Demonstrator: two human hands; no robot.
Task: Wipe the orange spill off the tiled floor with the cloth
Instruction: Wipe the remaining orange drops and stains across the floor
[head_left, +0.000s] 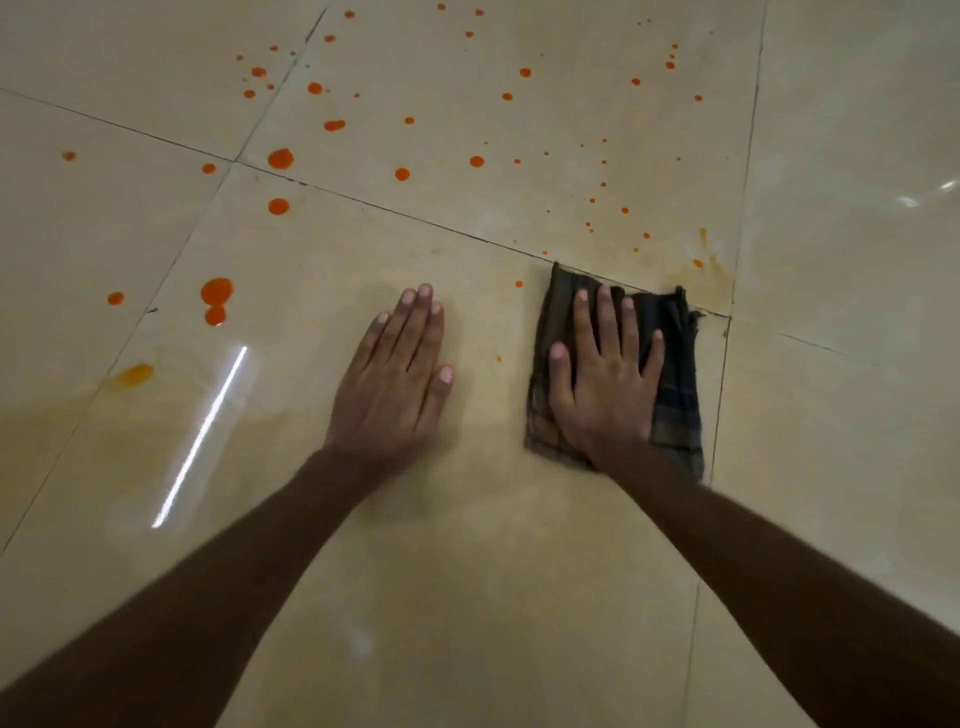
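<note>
Seen from above, a person leans over a glossy beige tiled floor (467, 571) with both bare arms stretched forward. At far left, a pale orange smear (134, 374) fades into a hazy film beside a grout line, with a bright streak of reflected light (202, 436) just to its right. Above it sit two large orange drops (216, 299), touching each other, and a smaller one off to their left. The orange spill (395, 130) spreads across the upper tiles as many separate drops, large at left and centre, finer toward the right. The left hand (395, 374) lies flat on the bare floor, palm down, fingers straight and close together, gripping nothing. Just to its right, the right hand (605, 379) presses palm down on a dark checked cloth (675, 395), fingers spread, not curled around it. The cloth lies folded flat on the floor, its far edge at a grout line, near where four tiles meet. Faint orange streaks (701, 260) mark the tile just beyond the cloth's far right corner.
</note>
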